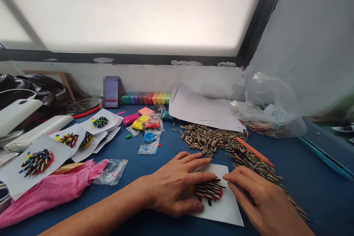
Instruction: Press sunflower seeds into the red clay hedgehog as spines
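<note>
My left hand [177, 184] lies over a white sheet of paper [231, 212], fingers spread, holding it down on the blue table. Beside its fingers, a red clay mound [219, 196] on the sheet is covered with striped sunflower seeds [208, 188] that stick out to the right. A bit of yellow clay shows under the left hand, which hides that side. My right hand [256, 195] is at the mound's right edge, thumb and index finger pinched together; whatever is between them is too small to make out. A heap of loose sunflower seeds [211, 137] lies just beyond both hands.
An orange clay tool [256, 151] lies across the seeds. Clay packets [149, 136], stacked paper [203, 105] and a plastic bag [272, 110] sit behind. At left are finished seed pictures [37, 162], a pink cloth [63, 184], a phone [111, 92] and white devices [38, 132].
</note>
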`<state>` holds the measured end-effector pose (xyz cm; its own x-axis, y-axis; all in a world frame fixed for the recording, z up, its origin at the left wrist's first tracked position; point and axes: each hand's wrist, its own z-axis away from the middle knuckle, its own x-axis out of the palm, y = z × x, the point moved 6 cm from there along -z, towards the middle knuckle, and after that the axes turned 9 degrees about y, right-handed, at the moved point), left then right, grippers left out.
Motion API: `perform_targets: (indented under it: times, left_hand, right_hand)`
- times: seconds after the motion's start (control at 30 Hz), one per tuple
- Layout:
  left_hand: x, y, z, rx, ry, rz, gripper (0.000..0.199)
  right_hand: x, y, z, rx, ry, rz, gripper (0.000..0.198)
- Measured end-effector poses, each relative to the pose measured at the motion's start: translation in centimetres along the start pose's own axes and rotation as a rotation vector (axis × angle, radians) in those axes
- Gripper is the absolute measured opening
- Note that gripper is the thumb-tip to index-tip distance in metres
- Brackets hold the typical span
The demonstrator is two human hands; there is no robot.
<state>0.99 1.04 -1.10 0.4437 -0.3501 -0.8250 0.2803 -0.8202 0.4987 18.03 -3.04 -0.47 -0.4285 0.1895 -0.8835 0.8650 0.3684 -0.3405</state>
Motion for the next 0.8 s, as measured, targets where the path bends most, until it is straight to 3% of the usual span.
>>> perform_targets:
  times: [0.6,0.7,0.8]
  left_hand:
    - [0.2,-0.2,0.0,-0.003,-0.009,-0.003,0.066]
    - [0.1,-0.1,-0.1,0.001,-0.008,0.001,0.066]
    - [0.0,-0.1,-0.1,-0.013,-0.028,-0.006,0.069]
  right_hand:
    - [1.2,-0.3,0.3,-0.02,-0.112,-0.007,0.028]
    - [0.3,0.0,0.0,-0.023,-0.021,0.018,0.026]
    - [-1.6,1.5,-0.4,0.011,0.194,0.134,0.026]
